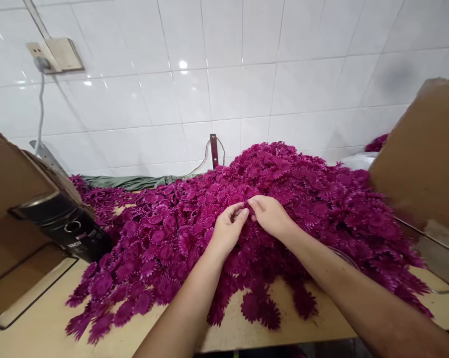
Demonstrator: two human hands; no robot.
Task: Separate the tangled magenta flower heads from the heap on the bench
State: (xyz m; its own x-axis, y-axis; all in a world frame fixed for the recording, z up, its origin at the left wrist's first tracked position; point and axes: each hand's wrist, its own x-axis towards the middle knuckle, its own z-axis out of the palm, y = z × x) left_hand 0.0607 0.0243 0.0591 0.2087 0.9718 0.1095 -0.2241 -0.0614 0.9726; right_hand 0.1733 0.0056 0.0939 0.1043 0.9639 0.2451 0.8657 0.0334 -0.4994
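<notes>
A big heap of magenta fabric flower petals (284, 199) covers a pale wooden table (41, 328). My left hand (227, 229) and my right hand (269, 215) meet over the middle of the heap. The fingertips of both pinch together on a magenta flower piece (247, 206) between them. Both forearms reach in from the bottom edge of the view.
A black cylindrical device (65, 224) lies at the left beside a cardboard box (8, 199). A cardboard flap (421, 164) stands at the right. A white tiled wall (224, 74) with a socket (54, 54) and a metal bracket (213, 149) is behind.
</notes>
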